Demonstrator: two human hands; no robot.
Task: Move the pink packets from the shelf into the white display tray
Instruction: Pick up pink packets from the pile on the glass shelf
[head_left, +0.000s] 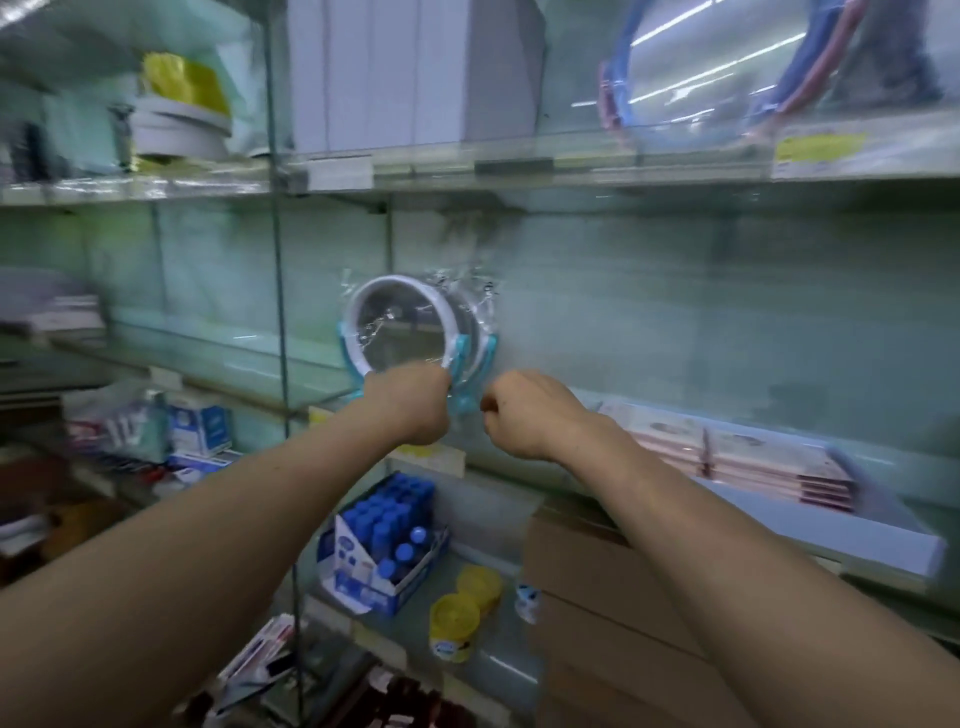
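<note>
Reaching past the near box of blue-capped tubes (387, 540), pink packets (727, 457) stacked flat in the white display tray (857, 538) at right, your left hand (410, 405) gripping the lower rim of the wrapped round mirror (405, 322), your right hand (524, 415) curled beside its stand (464, 364), hold unclear.

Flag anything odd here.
The left hand grips a plastic-wrapped mirror, which isn't a task item; the right hand is curled beside it. The pink packets lie untouched to the right.
</note>
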